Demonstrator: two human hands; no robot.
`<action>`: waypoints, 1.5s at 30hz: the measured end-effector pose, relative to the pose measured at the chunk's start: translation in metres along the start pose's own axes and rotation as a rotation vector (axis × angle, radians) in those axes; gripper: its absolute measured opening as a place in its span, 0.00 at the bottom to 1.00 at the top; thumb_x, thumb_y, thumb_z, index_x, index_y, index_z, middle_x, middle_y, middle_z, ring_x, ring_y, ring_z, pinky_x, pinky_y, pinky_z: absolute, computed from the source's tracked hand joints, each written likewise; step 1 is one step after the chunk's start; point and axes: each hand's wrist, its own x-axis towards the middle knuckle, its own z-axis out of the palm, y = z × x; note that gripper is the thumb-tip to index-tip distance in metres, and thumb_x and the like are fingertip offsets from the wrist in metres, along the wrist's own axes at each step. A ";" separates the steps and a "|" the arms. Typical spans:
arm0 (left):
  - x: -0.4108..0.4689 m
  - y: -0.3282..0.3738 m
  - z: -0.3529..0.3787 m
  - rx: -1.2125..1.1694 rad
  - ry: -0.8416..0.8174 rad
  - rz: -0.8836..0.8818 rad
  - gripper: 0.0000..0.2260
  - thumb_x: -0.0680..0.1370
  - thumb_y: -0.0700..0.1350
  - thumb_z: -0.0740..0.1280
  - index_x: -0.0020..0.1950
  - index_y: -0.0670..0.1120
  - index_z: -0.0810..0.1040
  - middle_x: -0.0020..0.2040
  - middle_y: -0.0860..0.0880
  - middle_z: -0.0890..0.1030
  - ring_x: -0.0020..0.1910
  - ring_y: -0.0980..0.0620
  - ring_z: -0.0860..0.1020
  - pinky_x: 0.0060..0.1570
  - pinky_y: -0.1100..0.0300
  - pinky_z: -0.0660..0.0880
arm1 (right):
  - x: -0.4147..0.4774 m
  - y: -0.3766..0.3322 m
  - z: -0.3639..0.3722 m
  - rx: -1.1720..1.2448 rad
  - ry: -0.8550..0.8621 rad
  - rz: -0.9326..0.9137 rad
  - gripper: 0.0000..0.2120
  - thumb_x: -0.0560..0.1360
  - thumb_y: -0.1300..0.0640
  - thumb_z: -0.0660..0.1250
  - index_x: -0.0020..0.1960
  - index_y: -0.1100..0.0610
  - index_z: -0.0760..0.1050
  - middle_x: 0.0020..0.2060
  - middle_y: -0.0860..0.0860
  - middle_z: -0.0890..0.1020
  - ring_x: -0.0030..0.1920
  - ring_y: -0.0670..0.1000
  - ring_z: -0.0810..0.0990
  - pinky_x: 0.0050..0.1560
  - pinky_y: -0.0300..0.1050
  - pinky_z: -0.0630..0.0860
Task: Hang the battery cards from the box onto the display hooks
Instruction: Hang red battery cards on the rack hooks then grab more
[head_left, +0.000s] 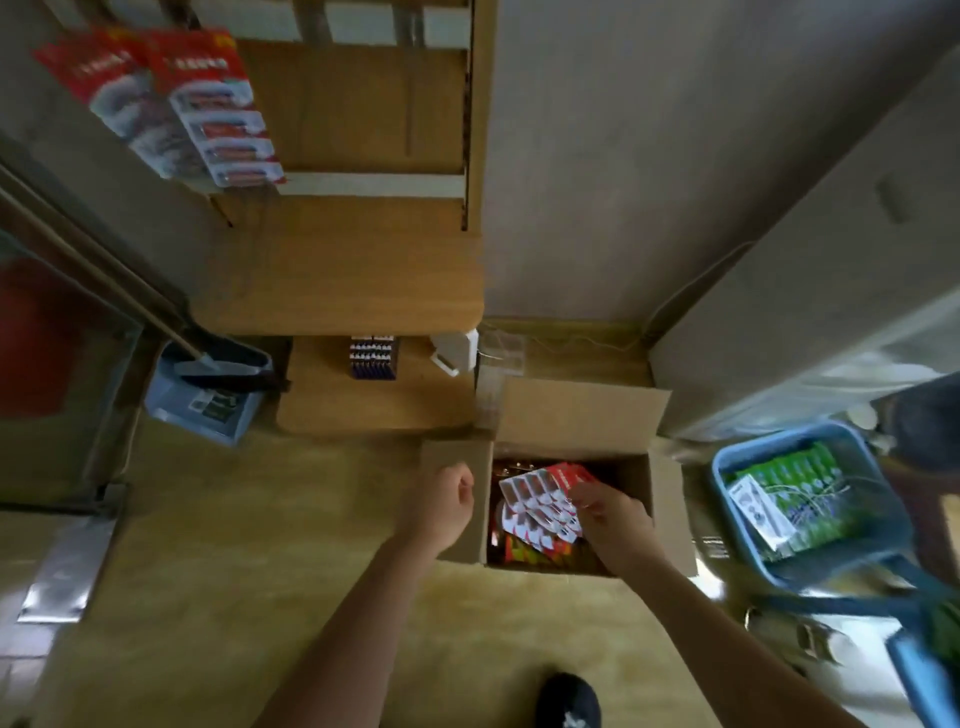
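Both arms reach down: right hand (618, 525) grip clamped on battery cards (540, 506), left hand (441, 506) fisted.

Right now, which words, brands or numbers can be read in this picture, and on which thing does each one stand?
None can be read.
Hanging battery cards: white print on red, too blurred.
Battery cards in the right hand: too small.
Green packets in the blue basket: blurred.
White card there: unreadable.

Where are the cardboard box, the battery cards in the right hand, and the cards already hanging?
cardboard box (582, 410): head view, rear flap.
battery cards (540, 501): head view, blister fronts, held by right hand (618, 525).
hanging cards (218, 109): head view, front card.
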 end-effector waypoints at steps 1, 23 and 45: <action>0.000 0.007 0.015 0.011 -0.010 -0.006 0.08 0.79 0.43 0.58 0.53 0.47 0.76 0.51 0.49 0.82 0.48 0.50 0.79 0.42 0.60 0.71 | 0.003 0.018 -0.003 0.011 0.020 0.018 0.13 0.74 0.61 0.61 0.47 0.43 0.78 0.49 0.52 0.83 0.53 0.56 0.81 0.50 0.43 0.75; 0.241 -0.045 0.306 0.151 -0.212 0.148 0.42 0.69 0.63 0.69 0.75 0.45 0.57 0.73 0.48 0.62 0.72 0.47 0.59 0.68 0.55 0.61 | 0.268 0.242 0.158 0.232 0.045 0.259 0.19 0.75 0.49 0.63 0.62 0.58 0.74 0.58 0.56 0.79 0.55 0.55 0.78 0.45 0.40 0.72; 0.105 0.010 0.127 -0.728 -0.261 0.032 0.13 0.74 0.31 0.66 0.46 0.50 0.79 0.38 0.58 0.84 0.39 0.60 0.82 0.39 0.67 0.76 | 0.135 0.154 0.026 0.498 0.236 0.006 0.06 0.76 0.57 0.63 0.51 0.53 0.77 0.47 0.52 0.84 0.49 0.55 0.82 0.53 0.60 0.77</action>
